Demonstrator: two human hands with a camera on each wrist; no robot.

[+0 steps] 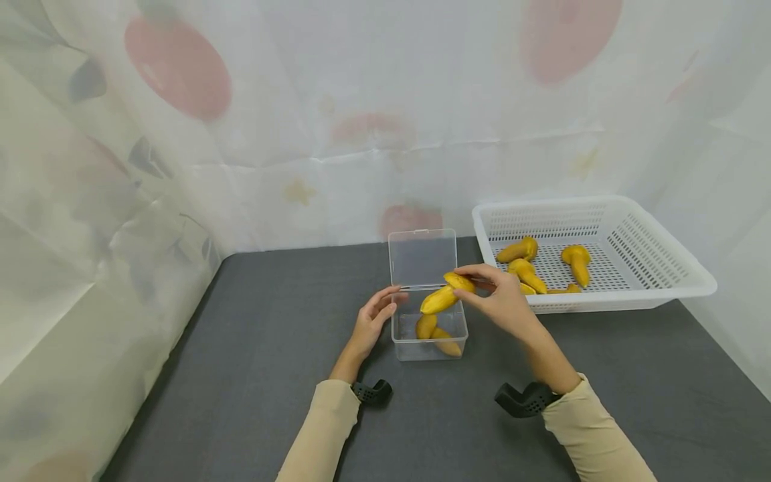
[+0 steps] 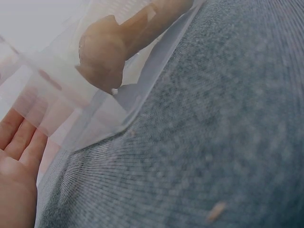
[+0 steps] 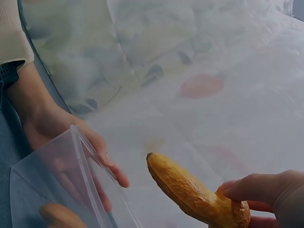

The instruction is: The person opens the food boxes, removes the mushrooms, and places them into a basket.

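Note:
My right hand (image 1: 506, 306) pinches a yellow mushroom (image 1: 438, 301) by its cap between thumb and fingers, above a clear plastic box (image 1: 415, 353). In the right wrist view the mushroom (image 3: 178, 185) points its dark-tipped stem up and left. The box's hinged lid (image 1: 423, 258) stands raised at the back. Inside lie two more mushrooms (image 1: 425, 327). My left hand (image 1: 369, 326) is at the box's left side, with fairly straight fingers against or close to the wall. Through that wall the left wrist view shows a mushroom (image 2: 102, 54) in the box.
A white perforated basket (image 1: 680, 278) stands at the back right, holding several yellow mushrooms (image 1: 577, 264). Dark grey cloth (image 1: 289, 321) covers the table. Behind it hangs a white printed curtain (image 1: 337, 181), which continues along both sides.

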